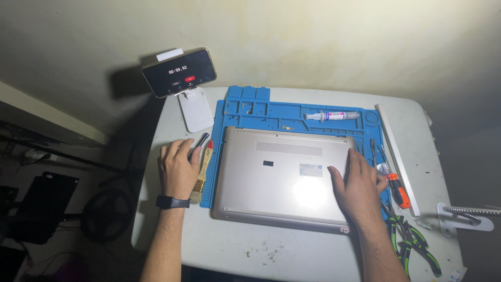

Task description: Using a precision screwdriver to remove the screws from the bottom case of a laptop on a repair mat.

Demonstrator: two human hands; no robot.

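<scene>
1. White, scuffed and dimly lit, the small table [172, 230] fills the middle of the frame against a pale wall.
2. On it lies a blue silicone repair mat [250, 107], and on the mat a silver laptop [271, 183], closed and turned bottom up, at the centre of the frame.
3. At centre left, the left hand [178, 169], with a black watch at the wrist, rests flat on the table with fingers spread and released, grasping nothing; its fingertips touch a black pen [200, 142].
4. Just beside that hand lies a small paintbrush [202, 172], along the mat's left edge.
5. At centre right, the right hand [357, 188] lies palm down on the laptop's right part, fingers loose, gripping nothing.
6. Close to its right lie an orange-handled screwdriver [399, 189] and, lower, green-handled pliers [412, 243].
7. A syringe of paste [332, 116] sits in the mat's upper tray.
8. In the upper left, a phone [180, 72] on a white stand shows a timer.
</scene>
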